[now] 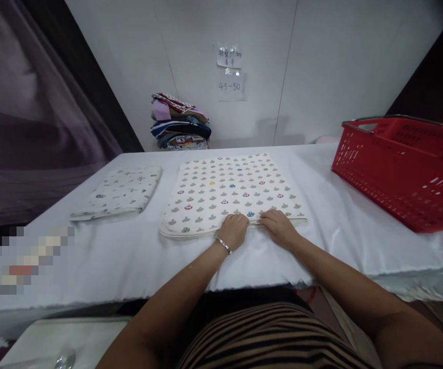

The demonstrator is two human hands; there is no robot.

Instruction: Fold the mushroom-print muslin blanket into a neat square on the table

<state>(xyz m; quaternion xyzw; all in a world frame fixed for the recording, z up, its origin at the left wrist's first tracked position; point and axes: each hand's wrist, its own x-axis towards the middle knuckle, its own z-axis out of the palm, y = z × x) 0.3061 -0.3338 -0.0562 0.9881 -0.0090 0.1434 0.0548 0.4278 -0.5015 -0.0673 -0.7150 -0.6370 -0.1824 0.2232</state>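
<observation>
A folded cream cloth (pixel 229 192) printed with small grey and coloured shapes lies flat on the white table (pixel 129 256) in front of me. My left hand (pixel 234 230), with a bracelet on its wrist, and my right hand (pixel 279 225) sit side by side at the middle of the cloth's near edge. Both have their fingers curled and pinched on that edge. A second folded cloth (pixel 123 192), paler with faint prints, lies to the left of the first, apart from both hands.
A red plastic basket (pixel 402 169) with metal handles stands on the table's right side. A stack of folded clothes (pixel 179 123) rests against the white wall at the back. Two paper notes (pixel 229 72) are stuck on the wall. A dark curtain (pixel 33 102) hangs at the left.
</observation>
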